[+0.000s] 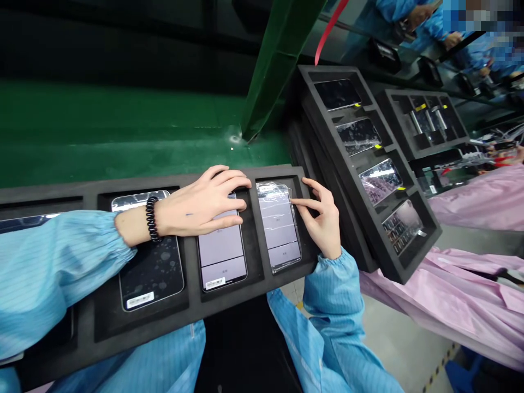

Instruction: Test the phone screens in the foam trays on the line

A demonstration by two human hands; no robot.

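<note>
A long black foam tray (192,305) lies across the view with phones in its compartments. My left hand (208,204), with a coiled black band at the wrist, is spread palm down over the upper part of a lit phone (221,245), fingers apart. At the tray's right end my right hand (321,215) has its fingers apart at the right edge of another lit phone (278,229) covered in wrinkled clear film. Under my left wrist lies a dark phone (151,273) with a white label. Neither hand grips a phone.
Right of my tray stands a stack of black trays (388,218) with several film-covered phones. Farther right is another tray (426,123). A green metal post (274,65) rises behind. People in pink garments (458,284) and blue sleeves are at the right.
</note>
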